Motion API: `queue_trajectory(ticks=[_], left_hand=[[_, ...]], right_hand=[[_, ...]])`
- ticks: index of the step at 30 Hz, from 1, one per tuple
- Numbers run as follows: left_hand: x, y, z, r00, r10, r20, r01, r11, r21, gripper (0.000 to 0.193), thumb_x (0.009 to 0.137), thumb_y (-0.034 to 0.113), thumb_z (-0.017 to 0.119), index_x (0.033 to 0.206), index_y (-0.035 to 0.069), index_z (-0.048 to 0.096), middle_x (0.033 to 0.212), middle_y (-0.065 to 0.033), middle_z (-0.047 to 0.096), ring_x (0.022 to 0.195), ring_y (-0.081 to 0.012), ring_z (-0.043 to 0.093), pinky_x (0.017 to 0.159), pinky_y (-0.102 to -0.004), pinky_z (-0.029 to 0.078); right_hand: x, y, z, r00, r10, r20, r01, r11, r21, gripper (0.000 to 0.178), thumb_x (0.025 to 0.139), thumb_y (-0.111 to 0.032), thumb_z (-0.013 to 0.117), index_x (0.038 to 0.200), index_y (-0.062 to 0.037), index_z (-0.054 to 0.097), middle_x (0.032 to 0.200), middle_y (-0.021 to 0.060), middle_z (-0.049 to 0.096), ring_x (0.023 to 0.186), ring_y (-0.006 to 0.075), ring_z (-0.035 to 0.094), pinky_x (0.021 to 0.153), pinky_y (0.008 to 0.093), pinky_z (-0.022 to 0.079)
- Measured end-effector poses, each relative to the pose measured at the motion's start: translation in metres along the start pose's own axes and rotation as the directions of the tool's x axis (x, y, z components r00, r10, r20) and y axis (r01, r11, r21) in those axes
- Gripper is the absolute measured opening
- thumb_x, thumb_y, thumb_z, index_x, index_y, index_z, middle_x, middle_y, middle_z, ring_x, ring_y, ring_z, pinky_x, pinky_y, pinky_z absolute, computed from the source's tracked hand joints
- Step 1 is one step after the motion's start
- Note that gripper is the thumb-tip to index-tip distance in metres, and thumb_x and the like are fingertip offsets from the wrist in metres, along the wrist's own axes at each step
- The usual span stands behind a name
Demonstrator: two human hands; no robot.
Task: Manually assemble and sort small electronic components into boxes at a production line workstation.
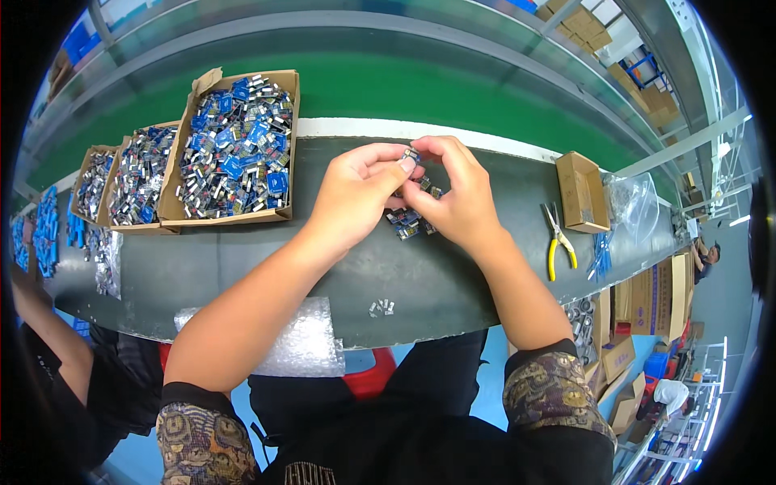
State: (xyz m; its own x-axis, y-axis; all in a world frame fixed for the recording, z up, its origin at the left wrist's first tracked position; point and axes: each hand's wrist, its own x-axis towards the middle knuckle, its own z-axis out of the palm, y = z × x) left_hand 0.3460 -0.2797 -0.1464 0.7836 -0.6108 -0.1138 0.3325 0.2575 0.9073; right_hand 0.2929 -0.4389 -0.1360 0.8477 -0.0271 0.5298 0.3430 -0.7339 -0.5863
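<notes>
My left hand (349, 192) and my right hand (462, 191) meet over the middle of the dark bench, fingers bent inward. Between their fingertips is a small part with dark and silvery faces (411, 156); its exact kind is too small to make out. Both hands are closed on it, the left thumb lying across it. Under the hands lies a loose pile of small blue-and-metal parts (406, 225), partly covered by my fingers. Nearer to me, several tiny silvery pieces (382, 308) rest on the bench.
Cardboard trays (294, 105) of blue-and-metal parts stand at the left. Yellow-handled pliers (558, 242), a small open carton (584, 194), blue ties (600, 255) and a clear plastic bag (634, 202) lie right. Bubble wrap (303, 343) hangs over the near edge. Another person's arm (52, 323) is far left.
</notes>
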Motion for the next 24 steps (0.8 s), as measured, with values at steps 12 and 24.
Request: queue_trajectory(ticks=[12,24], left_hand=[[0.003,-0.006,-0.003,0.999,-0.039,0.019,0.039,0.999,0.016,0.025,0.095,0.014,0.063,0.111,-0.006,0.063,0.101,-0.0139,0.070,0.092,-0.0176,0.069,0.083,-0.0308,0.057],[0.002,-0.006,-0.006,0.994,-0.074,-0.084,0.080,0.994,0.077,0.021,0.095,0.010,0.061,0.107,-0.007,0.064,0.096,-0.0148,0.071,0.087,-0.0182,0.070,0.081,-0.0302,0.057]], right_hand=[[0.001,0.001,-0.009,0.988,-0.108,0.112,0.139,0.934,-0.328,0.031,0.063,-0.017,0.075,0.087,-0.0023,0.064,0.083,0.0111,0.065,0.080,0.0301,0.063,0.073,0.0401,0.050],[-0.006,0.006,0.011,0.991,-0.069,0.118,0.095,0.967,-0.237,0.024,0.067,-0.016,0.073,0.085,-0.0026,0.064,0.075,0.0105,0.061,0.072,0.0291,0.059,0.066,0.0390,0.048]])
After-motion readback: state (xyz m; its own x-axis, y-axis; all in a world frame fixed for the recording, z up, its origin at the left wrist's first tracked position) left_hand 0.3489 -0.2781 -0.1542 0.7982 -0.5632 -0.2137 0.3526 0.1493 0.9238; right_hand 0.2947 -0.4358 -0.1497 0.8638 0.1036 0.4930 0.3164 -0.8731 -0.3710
